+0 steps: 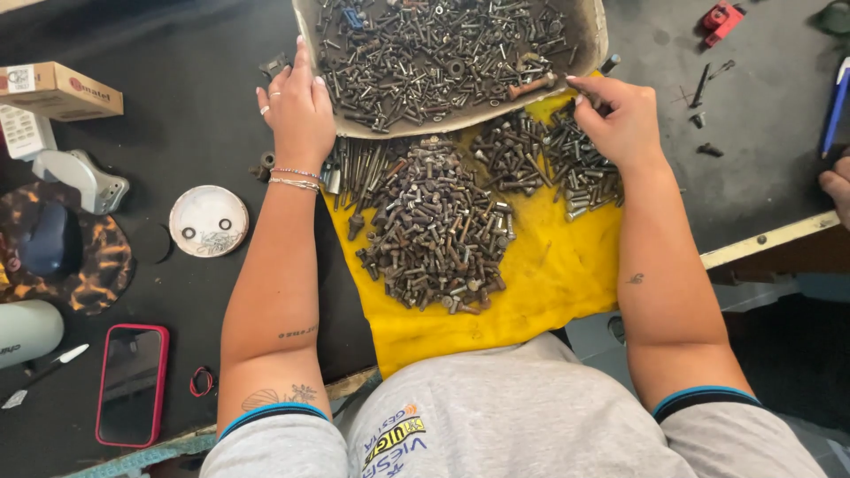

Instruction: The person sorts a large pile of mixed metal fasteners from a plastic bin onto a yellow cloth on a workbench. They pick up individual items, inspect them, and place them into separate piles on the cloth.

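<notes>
- Left hand point(299, 111), fingers loosely together, rested on tray point(591, 35) rim, upper centre.
- Right hand point(620, 115) pinched a small bolt point(574, 81) at tray's right edge.
- Sorted bolt piles point(438, 230) lay on yellow cloth point(549, 283), centre of counter point(177, 159).

A black counter point(177, 115) carries a yellow cloth point(549, 283) heaped with bolts, and a tray point(593, 35) of screws at its far edge. To the left lie a round lid point(208, 221), a phone point(133, 385), a cardboard box point(57, 88) and a marker point(44, 372); loose bolts point(704, 84) lie right.
</notes>
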